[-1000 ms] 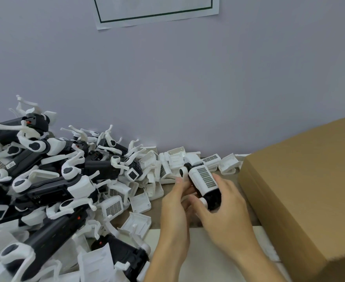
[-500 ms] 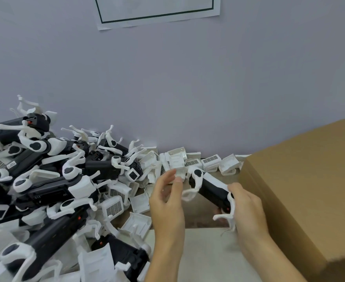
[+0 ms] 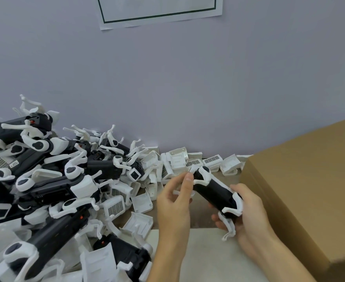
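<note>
Cardboard box (image 3: 302, 190) flanks held device (image 3: 216, 192), pile (image 3: 45, 180) opposite

Soft even light, wide-angle edge distortion

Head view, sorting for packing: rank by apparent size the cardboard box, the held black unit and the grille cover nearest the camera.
1. box
2. unit
3. grille cover, clearly smaller than the unit at a similar distance
</note>
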`<act>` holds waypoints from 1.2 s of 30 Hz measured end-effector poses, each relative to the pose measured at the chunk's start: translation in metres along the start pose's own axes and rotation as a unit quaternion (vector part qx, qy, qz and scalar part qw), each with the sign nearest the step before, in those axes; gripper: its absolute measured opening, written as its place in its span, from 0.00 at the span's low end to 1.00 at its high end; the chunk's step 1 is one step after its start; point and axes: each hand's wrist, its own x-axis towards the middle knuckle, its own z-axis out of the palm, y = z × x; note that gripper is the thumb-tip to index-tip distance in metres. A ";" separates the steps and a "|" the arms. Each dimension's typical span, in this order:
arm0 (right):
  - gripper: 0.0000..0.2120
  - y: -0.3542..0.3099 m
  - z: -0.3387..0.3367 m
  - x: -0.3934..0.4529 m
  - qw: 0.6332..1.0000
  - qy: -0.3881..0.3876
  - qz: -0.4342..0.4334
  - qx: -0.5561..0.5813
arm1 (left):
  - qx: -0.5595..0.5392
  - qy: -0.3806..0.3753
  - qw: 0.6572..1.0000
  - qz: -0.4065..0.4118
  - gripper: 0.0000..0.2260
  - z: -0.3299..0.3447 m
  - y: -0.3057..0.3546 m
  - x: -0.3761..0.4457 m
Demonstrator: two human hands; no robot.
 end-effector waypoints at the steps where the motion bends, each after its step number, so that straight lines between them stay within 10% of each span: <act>1: 0.15 -0.002 -0.002 0.001 1.000 -0.008 -0.020 -0.016 | -0.005 -0.001 1.000 0.000 0.22 0.000 0.001 0.000; 6: 0.05 -0.009 -0.013 -0.007 0.962 -0.049 -0.245 -0.112 | -0.042 0.031 0.999 -0.003 0.25 -0.006 0.005 0.002; 9: 0.15 -0.014 -0.020 -0.011 0.922 -0.086 -0.329 -0.185 | -0.055 0.039 0.997 -0.025 0.29 -0.008 0.005 0.005; 15: 0.34 -0.021 -0.021 -0.015 0.862 -0.111 -0.378 -0.320 | -0.018 0.035 0.998 -0.043 0.06 -0.009 -0.004 0.009; 36: 0.32 -0.003 -0.025 0.011 0.806 0.047 -0.471 -0.356 | -0.098 0.003 0.995 0.017 0.17 -0.009 -0.006 0.010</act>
